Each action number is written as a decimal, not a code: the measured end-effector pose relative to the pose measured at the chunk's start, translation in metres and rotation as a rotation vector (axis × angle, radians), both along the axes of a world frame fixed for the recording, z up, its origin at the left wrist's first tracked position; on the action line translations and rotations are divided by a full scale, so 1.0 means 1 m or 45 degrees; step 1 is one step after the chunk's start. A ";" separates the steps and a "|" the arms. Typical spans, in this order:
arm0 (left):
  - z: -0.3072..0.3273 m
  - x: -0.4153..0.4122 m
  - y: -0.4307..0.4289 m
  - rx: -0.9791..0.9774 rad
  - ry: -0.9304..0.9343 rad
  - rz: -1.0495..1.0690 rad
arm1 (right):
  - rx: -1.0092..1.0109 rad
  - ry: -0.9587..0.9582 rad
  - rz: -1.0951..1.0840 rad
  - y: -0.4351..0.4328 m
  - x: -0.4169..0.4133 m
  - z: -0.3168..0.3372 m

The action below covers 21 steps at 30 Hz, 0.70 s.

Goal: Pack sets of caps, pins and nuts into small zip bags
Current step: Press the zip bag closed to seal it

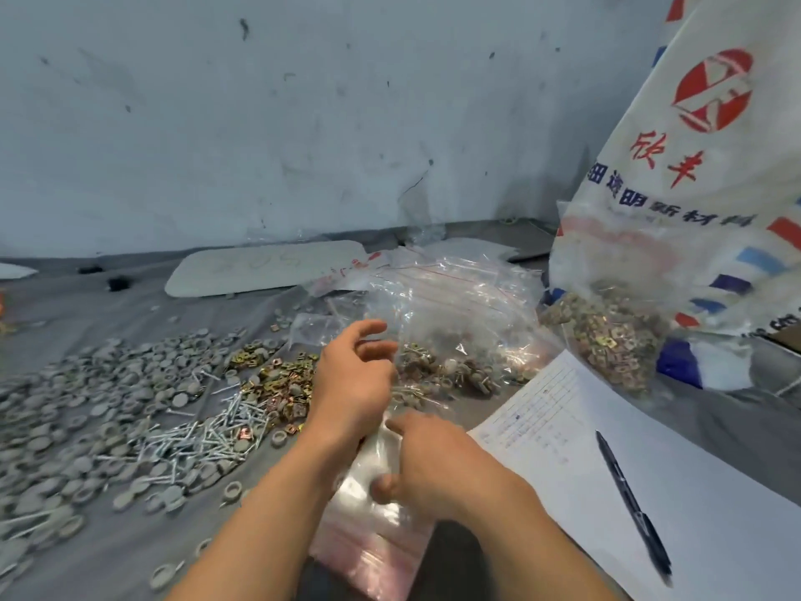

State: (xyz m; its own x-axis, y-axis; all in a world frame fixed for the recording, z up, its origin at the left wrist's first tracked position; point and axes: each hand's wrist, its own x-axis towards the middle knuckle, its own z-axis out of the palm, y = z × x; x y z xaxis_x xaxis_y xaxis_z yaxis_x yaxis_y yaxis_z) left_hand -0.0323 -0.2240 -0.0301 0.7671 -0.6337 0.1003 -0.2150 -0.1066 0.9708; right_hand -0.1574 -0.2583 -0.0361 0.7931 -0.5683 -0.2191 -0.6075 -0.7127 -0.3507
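A stack of small empty zip bags [372, 531] lies on the grey sheet in front of me. My right hand [433, 466] rests on the stack, thumb and forefinger pinching the top bag. My left hand [353, 379] hovers just beyond it with loose fingers and holds nothing. Grey caps [99, 405] are spread wide at the left. White pins [203, 435] lie in a heap beside them. Brass nuts [277, 379] are piled left of my left hand. A big clear bag of packed sets [450, 340] sits behind my hands.
A paper form [563, 431] with a black pen [633, 505] on it lies at the right. A clear bag of nuts [607, 331] leans on a printed woven sack [693, 167]. A white board [264, 266] lies by the wall.
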 end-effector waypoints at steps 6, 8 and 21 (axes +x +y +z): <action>0.000 0.000 0.086 0.249 -0.098 0.009 | -0.352 0.016 -0.076 0.013 0.008 -0.001; -0.004 -0.001 0.110 0.311 -0.170 0.011 | -0.393 -0.057 -0.117 0.018 0.011 0.002; -0.020 -0.027 0.127 0.837 -0.934 -0.207 | -0.146 -0.051 0.152 0.035 0.008 -0.006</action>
State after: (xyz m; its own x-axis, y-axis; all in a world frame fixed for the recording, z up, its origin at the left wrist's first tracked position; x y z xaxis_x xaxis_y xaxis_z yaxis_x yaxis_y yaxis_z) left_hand -0.0595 -0.0972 -0.0501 0.5548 -0.8252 0.1059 -0.7973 -0.4911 0.3508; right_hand -0.1492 -0.2233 -0.0426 0.8633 -0.4890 -0.1250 -0.5033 -0.8156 -0.2855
